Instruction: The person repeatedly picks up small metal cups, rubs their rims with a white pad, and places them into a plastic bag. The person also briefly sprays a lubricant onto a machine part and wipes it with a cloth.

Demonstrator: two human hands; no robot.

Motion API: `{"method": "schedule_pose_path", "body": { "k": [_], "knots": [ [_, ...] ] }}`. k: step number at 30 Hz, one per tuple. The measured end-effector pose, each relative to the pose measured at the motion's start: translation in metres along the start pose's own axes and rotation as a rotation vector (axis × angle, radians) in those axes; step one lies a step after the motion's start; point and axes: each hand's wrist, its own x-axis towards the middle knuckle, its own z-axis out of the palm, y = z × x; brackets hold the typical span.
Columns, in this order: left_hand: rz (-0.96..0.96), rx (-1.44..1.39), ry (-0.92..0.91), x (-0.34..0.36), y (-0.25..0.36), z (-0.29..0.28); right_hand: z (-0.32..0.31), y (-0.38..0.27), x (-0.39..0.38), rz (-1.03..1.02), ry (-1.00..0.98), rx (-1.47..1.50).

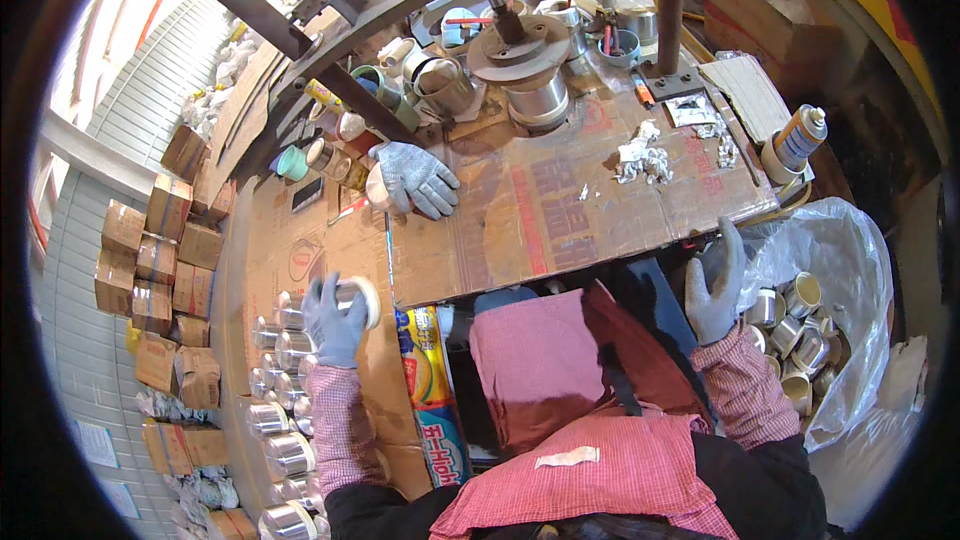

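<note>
My left hand [335,318], in a grey-blue glove, is shut on a shiny metal can [362,296] with a pale rim, held above a low cardboard surface left of the bench. My right hand [714,285], also gloved, is raised with fingers straight at the right front edge of the cardboard-covered bench [560,210], beside a clear plastic bag [850,270] of metal cans [800,325]; it holds nothing. A grey knit glove [415,178] rests on the bench's left part next to a pale round lid [377,187]; I cannot tell if a hand is inside it.
Rows of shiny cans [280,380] stand at lower left. Brown boxes [160,260] are stacked beyond. At the back of the bench stand a machine with a round disc [520,45], crumpled white paper [640,160] and a spray can [800,135].
</note>
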Motion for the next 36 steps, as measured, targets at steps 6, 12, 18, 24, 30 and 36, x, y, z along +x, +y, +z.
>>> {"method": "schedule_pose_path", "body": {
  "k": [6, 12, 18, 24, 30, 36],
  "knots": [
    [0.561, -0.249, 0.059, 0.038, 0.153, -0.024, 0.022, -0.025, 0.017, -0.123, -0.042, 0.033],
    [0.707, -0.397, 0.154, 0.038, 0.216, 0.027, 0.033, -0.039, 0.013, -0.119, -0.105, 0.127],
    [0.008, -1.141, 0.009, -0.008, 0.207, 0.077, 0.035, -0.043, 0.012, -0.093, -0.133, 0.092],
    [-0.075, -1.322, -0.013, -0.011, 0.208, 0.08, 0.057, -0.061, 0.034, -0.168, -0.194, 0.206],
    [-0.23, -1.74, -0.141, -0.008, 0.205, 0.061, 0.084, -0.071, 0.047, -0.138, -0.255, 0.294],
    [-0.066, -1.618, -0.035, 0.006, 0.216, 0.048, 0.164, -0.063, 0.109, 0.208, -0.17, 0.639]
  ]
}}
